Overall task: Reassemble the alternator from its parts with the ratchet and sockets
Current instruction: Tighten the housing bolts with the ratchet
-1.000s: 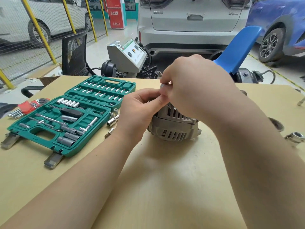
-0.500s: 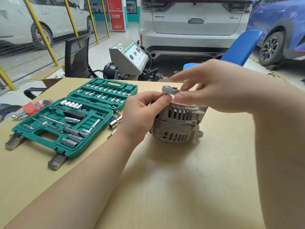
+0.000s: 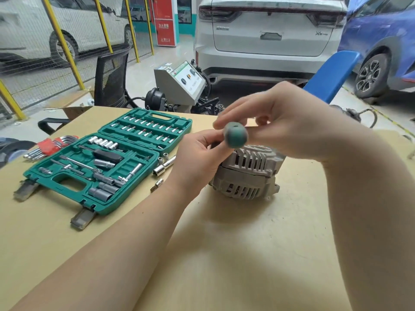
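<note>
The left hand (image 3: 202,151) pinches a tool with a round green handle end (image 3: 235,136), probably the ratchet, which points toward the camera; the right hand (image 3: 285,122) holds the same handle from the other side with thumb and fingers. Both are just above the alternator (image 3: 247,173), which stands near the middle of the surface (image 3: 247,254). To do this step well, I think the socket must sit straight on the fastener before turning. The open green socket case (image 3: 105,167) lies toward the left edge. No brand on it can be read; the red sign's writing is too small.
</note>
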